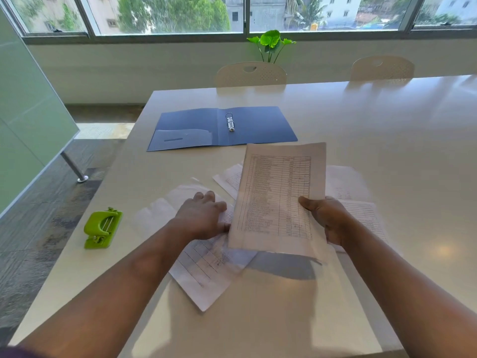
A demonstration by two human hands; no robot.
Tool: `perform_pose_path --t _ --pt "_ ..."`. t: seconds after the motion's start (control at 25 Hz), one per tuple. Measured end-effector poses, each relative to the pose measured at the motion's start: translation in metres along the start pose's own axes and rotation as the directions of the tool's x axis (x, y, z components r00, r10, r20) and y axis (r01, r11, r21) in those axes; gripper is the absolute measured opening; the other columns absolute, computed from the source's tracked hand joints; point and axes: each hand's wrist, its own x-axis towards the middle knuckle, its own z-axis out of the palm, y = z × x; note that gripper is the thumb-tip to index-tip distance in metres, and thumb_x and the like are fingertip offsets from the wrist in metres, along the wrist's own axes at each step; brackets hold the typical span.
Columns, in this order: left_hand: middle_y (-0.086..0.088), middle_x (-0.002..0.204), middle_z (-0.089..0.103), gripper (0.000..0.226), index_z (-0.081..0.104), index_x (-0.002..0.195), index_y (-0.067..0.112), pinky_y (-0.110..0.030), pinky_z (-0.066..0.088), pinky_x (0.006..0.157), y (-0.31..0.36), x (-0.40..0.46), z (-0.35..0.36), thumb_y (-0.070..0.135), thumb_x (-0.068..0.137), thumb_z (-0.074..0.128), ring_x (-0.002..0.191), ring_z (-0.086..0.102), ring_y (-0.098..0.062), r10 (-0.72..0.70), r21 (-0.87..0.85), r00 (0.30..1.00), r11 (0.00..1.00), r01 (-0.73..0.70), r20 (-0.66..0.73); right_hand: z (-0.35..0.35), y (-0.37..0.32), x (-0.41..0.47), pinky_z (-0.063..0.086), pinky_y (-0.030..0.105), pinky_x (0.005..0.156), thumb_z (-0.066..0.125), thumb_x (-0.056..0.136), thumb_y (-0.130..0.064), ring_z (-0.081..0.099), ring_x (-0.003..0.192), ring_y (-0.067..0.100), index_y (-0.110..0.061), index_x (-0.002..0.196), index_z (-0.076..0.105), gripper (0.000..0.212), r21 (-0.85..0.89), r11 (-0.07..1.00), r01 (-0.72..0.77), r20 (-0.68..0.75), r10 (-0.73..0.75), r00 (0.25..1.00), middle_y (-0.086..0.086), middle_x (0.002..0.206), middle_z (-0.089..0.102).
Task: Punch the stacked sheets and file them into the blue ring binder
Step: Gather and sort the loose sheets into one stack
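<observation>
The sheets are not yet stacked: several lie scattered on the tabletop (387, 130), and the right hand (327, 218) has its grip closed on a few held sheets (278, 197) lifted upright. The left hand (204, 215) lies flat and open on a loose sheet (206, 267). The punch (102, 228) sits untouched at the left, and the binder (258, 125) lies open and empty beyond. Gathering, punching and filing all remain.
</observation>
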Motion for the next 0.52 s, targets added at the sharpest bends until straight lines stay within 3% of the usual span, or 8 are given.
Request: perform_pose_path --t 0.08,0.16,0.28,0.4,0.52 --pt "-0.003 0.146 0.048 0.064 0.054 0.132 0.023 -0.04 0.042 0.106 -0.001 0.003 0.0 0.066 0.085 0.063 0.138 0.042 -0.026 0.092 -0.153 0.995 0.984 -0.095 -0.027 -0.002 -0.001 0.0 0.061 0.053 0.082 0.064 0.097 -0.01 0.077 0.095 0.034 -0.014 0.115 0.072 0.02 0.035 0.999 -0.014 -0.009 0.015 1.0 0.01 0.107 0.079" --pt "0.002 0.143 0.051 0.069 0.052 0.132 0.023 -0.036 0.045 0.1 -0.002 0.005 0.0 0.067 0.081 0.067 0.129 0.05 -0.022 0.124 -0.238 0.992 0.963 -0.128 -0.029 -0.003 -0.001 0.0 0.057 0.06 0.091 0.065 0.097 -0.01 0.076 0.098 0.036 -0.013 0.117 0.072 0.022 0.035 0.999 -0.023 -0.019 0.024 1.0 0.01 0.108 0.079" --pt "0.004 0.142 0.051 0.089 0.048 0.137 0.028 -0.039 0.047 0.1 -0.003 0.009 -0.002 0.083 0.069 0.058 0.124 0.049 -0.022 0.118 -0.134 0.992 0.984 -0.121 -0.035 -0.001 -0.001 -0.001 0.055 0.062 0.095 0.065 0.097 -0.01 0.075 0.1 0.037 -0.012 0.119 0.071 0.023 0.021 0.999 -0.026 -0.026 0.026 0.999 0.011 0.109 0.079" --pt "0.007 0.113 0.057 0.086 0.05 0.11 0.03 -0.037 0.045 0.084 -0.007 0.011 -0.001 0.093 0.053 0.044 0.102 0.048 -0.018 0.062 -0.119 0.997 0.991 -0.066 -0.039 -0.002 -0.001 -0.002 0.054 0.062 0.097 0.064 0.098 -0.01 0.074 0.101 0.038 -0.012 0.12 0.071 0.023 0.024 0.999 -0.022 -0.02 0.023 1.0 0.012 0.11 0.078" --pt "0.011 0.09 0.05 0.07 0.044 0.083 0.031 -0.034 0.039 0.074 -0.008 0.013 0.0 0.094 0.052 0.049 0.089 0.047 -0.016 0.032 -0.161 0.999 0.986 -0.035 -0.023 -0.003 0.0 -0.001 0.055 0.061 0.095 0.064 0.098 -0.01 0.075 0.1 0.037 -0.013 0.117 0.071 0.021 0.022 1.0 -0.012 -0.022 0.013 1.0 0.011 0.11 0.078"
